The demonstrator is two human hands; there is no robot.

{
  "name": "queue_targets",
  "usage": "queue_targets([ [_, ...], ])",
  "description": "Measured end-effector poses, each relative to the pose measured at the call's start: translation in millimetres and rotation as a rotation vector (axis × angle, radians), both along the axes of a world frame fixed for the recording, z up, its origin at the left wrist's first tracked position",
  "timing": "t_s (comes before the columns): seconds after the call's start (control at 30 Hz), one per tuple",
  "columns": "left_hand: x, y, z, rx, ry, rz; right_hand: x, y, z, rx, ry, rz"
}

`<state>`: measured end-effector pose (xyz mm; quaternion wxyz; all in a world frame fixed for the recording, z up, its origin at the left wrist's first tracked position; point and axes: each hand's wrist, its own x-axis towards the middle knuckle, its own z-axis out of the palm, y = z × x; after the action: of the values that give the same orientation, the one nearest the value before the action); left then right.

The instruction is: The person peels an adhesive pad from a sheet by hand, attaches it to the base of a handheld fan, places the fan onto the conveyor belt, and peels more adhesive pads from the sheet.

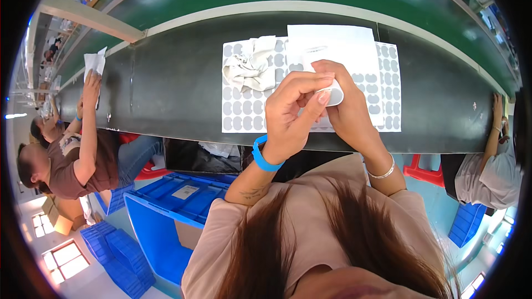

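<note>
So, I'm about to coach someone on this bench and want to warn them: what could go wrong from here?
The small white piece might slip, as the left hand pinches it above the patterned sheet. The right hand works close to the white paper lying over that sheet and could nudge it. The crumpled white wad, also on the sheet, might drag it if pulled.

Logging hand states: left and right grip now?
Left hand: closed, holding a small white-and-grey piece.
Right hand: curled behind the piece; its grip cannot be told.
</note>
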<state>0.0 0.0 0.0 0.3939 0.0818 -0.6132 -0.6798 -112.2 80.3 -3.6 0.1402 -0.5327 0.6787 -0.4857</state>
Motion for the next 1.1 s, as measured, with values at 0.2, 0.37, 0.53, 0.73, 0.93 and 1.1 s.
queue_targets([
  [0.2, -2, -3, 3, -0.013, -0.035, 0.060, 0, -4, -4, -0.019, -0.011, -0.021],
  [0.37, 5, -7, 3, -0.081, -0.088, 0.088, 2, -2, -3, 0.015, 0.005, 0.026],
  [0.53, 23, -16, 30, -0.807, -0.344, 0.271, -2, -5, 4, 0.057, 0.190, 0.185],
  [0.73, 60, -24, 28, -0.735, -0.658, 0.481, 4, -2, 3, -0.029, -0.042, 0.115],
  [0.93, 79, -39, 10, -0.738, -0.909, 0.206, -17, 16, -20, -0.014, -0.153, -0.075],
  [1.1, 53, -73, 16, -0.621, -0.823, 0.253, -26, 24, -41, 0.067, -0.238, -0.135],
])
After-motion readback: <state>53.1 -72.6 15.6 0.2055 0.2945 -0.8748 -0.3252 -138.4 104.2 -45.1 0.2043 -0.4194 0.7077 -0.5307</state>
